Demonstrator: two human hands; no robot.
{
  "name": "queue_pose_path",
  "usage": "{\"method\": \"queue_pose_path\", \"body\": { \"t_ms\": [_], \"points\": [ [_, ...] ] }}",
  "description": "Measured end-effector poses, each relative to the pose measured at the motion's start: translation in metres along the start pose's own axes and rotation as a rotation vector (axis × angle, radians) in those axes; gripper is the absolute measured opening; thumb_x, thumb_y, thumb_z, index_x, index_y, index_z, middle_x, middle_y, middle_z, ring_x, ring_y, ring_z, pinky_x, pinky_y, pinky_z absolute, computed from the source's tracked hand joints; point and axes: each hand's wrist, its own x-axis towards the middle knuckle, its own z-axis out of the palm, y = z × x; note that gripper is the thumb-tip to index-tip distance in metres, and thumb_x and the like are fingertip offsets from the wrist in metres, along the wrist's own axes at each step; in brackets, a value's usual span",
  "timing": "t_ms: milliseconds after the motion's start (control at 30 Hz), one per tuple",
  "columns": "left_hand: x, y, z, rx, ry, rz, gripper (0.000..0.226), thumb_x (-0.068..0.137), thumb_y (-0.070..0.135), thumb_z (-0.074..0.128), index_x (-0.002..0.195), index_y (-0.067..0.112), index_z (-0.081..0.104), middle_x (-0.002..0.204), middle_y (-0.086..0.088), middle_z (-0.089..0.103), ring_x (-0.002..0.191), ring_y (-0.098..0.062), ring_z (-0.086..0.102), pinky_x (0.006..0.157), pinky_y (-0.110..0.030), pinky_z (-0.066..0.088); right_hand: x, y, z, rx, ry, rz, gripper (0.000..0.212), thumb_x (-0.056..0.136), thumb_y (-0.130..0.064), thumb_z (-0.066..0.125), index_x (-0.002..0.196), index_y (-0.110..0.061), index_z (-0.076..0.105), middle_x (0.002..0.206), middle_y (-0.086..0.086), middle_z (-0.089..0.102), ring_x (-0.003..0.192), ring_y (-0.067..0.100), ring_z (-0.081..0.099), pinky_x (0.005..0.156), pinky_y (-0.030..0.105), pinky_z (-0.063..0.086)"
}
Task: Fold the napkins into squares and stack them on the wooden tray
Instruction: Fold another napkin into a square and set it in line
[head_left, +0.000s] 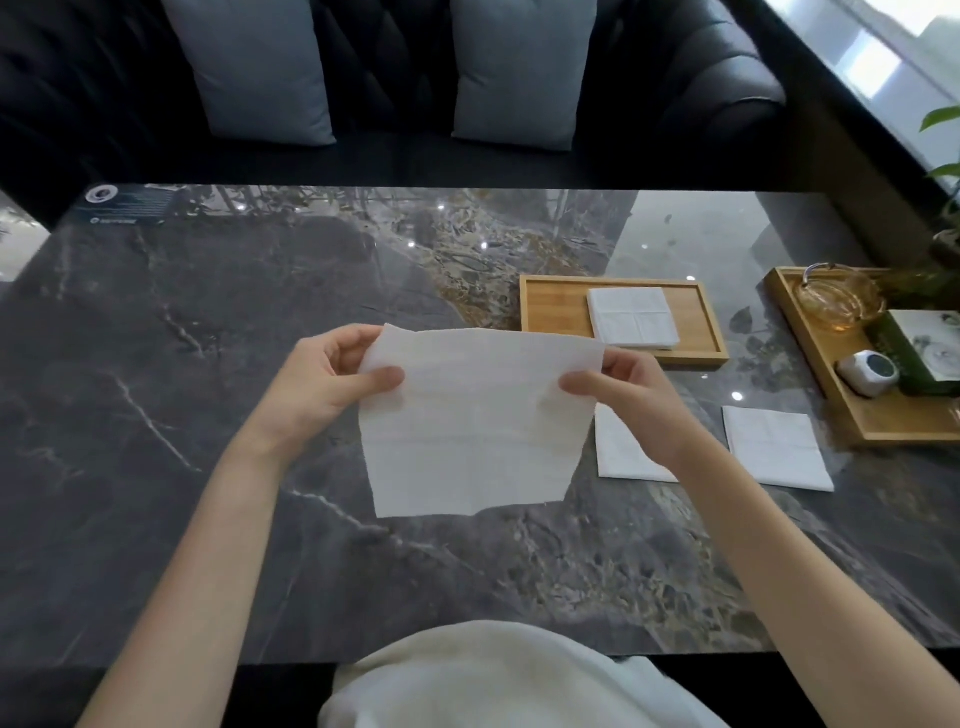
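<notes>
I'm pinching an open napkin (470, 426) by its top corners, left hand (332, 379) and right hand (628, 395), holding it above the table (156, 364). Folded stack (632, 317) is sitting on the tray (550, 306). Two napkins (774, 447) are waiting beside my right arm, still to stack.

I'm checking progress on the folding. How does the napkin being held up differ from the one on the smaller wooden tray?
The held napkin is opened out and large; the tray napkin is folded to a small square. The held one hangs in the air, pinched at its top corners by the left hand and right hand; the other lies flat on the wooden tray. Both are white with creases.
</notes>
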Motion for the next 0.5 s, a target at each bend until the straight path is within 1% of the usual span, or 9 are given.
{"method": "queue_pose_path", "body": {
  "t_ms": [100,233,300,367,433,500],
  "points": [
    [0.013,-0.02,-0.001,0.015,0.005,-0.07,0.031,0.075,-0.006,0.064,0.105,0.005,0.062,0.075,0.01,0.074,0.072,-0.006,0.068,0.063,-0.015,0.053,0.013,0.012,0.003,-0.005,0.039,0.04,0.012,0.082,-0.002,0.064,0.086,-0.012,0.069,0.077,-0.007,0.074,0.074,0.008,0.069,0.068,0.017,0.055],
    [0.025,-0.055,0.002,0.055,0.039,-0.178,0.033,0.076,-0.008,0.063,0.109,-0.005,0.059,0.066,0.015,0.072,0.066,-0.001,0.067,0.062,-0.013,0.052,0.027,0.04,0.008,-0.081,0.083,0.123,0.01,0.084,-0.009,0.065,0.093,-0.011,0.069,0.086,-0.002,0.071,0.073,0.005,0.068,0.068,0.017,0.054],
    [0.027,-0.07,0.005,0.073,0.06,-0.208,0.029,0.078,-0.007,0.063,0.106,-0.007,0.06,0.063,0.017,0.071,0.065,0.001,0.066,0.062,-0.011,0.051,0.032,0.053,0.01,-0.144,0.115,0.149,0.007,0.084,-0.011,0.066,0.09,-0.013,0.07,0.085,-0.002,0.071,0.075,0.009,0.067,0.075,0.024,0.054],
    [0.026,-0.079,0.01,0.091,0.078,-0.224,0.024,0.078,-0.005,0.064,0.102,-0.007,0.062,0.06,0.02,0.069,0.063,0.005,0.064,0.061,-0.008,0.049,0.034,0.061,0.011,-0.202,0.132,0.164,0.007,0.083,-0.015,0.068,0.083,-0.021,0.071,0.084,-0.003,0.072,0.081,0.014,0.067,0.082,0.031,0.052],
    [0.023,-0.084,0.012,0.113,0.088,-0.223,0.021,0.078,-0.003,0.065,0.099,-0.007,0.064,0.057,0.022,0.067,0.061,0.008,0.061,0.062,-0.006,0.047,0.036,0.066,0.01,-0.233,0.148,0.173,0.007,0.082,-0.018,0.07,0.08,-0.025,0.071,0.084,-0.005,0.073,0.084,0.015,0.067,0.084,0.033,0.051],
    [0.02,-0.086,0.011,0.137,0.102,-0.207,0.019,0.077,-0.002,0.066,0.095,-0.007,0.066,0.058,0.023,0.068,0.062,0.009,0.061,0.064,-0.006,0.047,0.035,0.066,0.009,-0.245,0.146,0.176,0.007,0.081,-0.018,0.071,0.081,-0.025,0.072,0.084,-0.006,0.073,0.083,0.013,0.067,0.085,0.033,0.051]
  ]
}}
